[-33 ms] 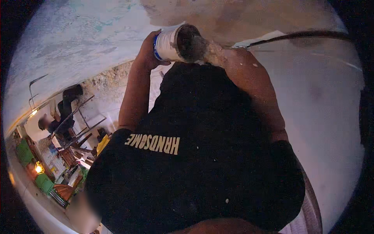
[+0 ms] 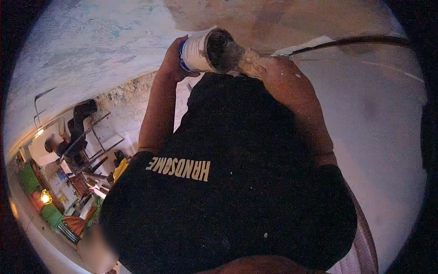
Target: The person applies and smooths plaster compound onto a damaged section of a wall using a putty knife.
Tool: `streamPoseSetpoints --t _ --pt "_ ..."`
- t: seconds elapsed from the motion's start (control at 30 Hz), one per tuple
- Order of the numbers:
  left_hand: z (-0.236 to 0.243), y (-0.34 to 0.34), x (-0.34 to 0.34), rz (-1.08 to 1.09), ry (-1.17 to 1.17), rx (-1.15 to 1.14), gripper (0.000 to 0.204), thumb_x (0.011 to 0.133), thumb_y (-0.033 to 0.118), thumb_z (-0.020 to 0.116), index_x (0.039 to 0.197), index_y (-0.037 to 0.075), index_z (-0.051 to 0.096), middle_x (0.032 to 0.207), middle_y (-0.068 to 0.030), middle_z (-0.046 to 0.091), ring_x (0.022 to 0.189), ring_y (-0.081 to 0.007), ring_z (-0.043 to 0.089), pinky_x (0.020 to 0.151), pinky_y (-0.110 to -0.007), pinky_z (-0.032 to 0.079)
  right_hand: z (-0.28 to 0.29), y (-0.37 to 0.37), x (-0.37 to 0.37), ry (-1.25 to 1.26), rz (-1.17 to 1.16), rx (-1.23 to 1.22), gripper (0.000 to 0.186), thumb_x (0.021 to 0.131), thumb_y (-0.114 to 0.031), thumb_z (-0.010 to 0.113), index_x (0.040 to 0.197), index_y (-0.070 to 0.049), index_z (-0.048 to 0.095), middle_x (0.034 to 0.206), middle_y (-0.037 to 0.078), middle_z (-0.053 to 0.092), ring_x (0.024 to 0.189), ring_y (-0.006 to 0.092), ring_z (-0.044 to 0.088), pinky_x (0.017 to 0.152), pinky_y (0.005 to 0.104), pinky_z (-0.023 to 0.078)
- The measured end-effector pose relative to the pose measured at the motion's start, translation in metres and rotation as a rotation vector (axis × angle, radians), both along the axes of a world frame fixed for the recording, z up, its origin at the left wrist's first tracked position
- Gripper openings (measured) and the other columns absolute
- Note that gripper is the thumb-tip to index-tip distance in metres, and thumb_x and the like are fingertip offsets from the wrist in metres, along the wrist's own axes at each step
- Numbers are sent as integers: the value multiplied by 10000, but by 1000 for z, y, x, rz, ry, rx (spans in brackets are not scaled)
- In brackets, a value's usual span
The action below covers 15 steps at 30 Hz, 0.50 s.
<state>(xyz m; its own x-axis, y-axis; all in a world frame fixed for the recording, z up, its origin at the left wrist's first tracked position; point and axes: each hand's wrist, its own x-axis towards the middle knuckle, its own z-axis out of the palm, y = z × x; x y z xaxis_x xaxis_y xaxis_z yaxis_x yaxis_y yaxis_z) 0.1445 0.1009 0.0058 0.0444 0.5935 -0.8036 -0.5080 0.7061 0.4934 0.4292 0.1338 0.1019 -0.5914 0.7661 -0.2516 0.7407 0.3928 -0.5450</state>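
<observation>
My left hand is wrapped round the base end of a white plastic tub with a blue band. The tub lies tilted on its side, its mouth turned to the right. Dark grey residue coats its inner wall. My right hand, smeared with pale grey-brown material, is at the mouth of the tub. Its fingertips are hidden or blurred there, so whether it grips anything cannot be seen. Pale specks dot my right forearm.
A pale, patchily coated surface spans the upper left, with a brown patch beside it. A dark curved strip runs at upper right. Far left, a person in dark clothes is near a metal frame; another person is at lower left.
My right hand has shifted very slightly at the tub's mouth. The left hand and the tub look unmoved.
</observation>
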Motion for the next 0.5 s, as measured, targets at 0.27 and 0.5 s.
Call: streamPoseSetpoints --t 0.27,0.5 --pt "-93 -19 -30 -220 594 560 519 931 452 391 1328 117 396 1248 -80 569 1159 -277 527 1012 -445 397 -28 22 19 511 -289 -934 395 886 -262 601 1149 31 574 725 76 606 558 103 547 444 229 432" --pt "-27 -25 25 14 -390 502 621 711 312 648 1256 78 465 1172 -103 595 1060 -259 585 866 -413 507 5 9 31 1191 -668 -992 491 886 -216 615 1283 6 432 771 70 583 534 124 532 384 234 389"
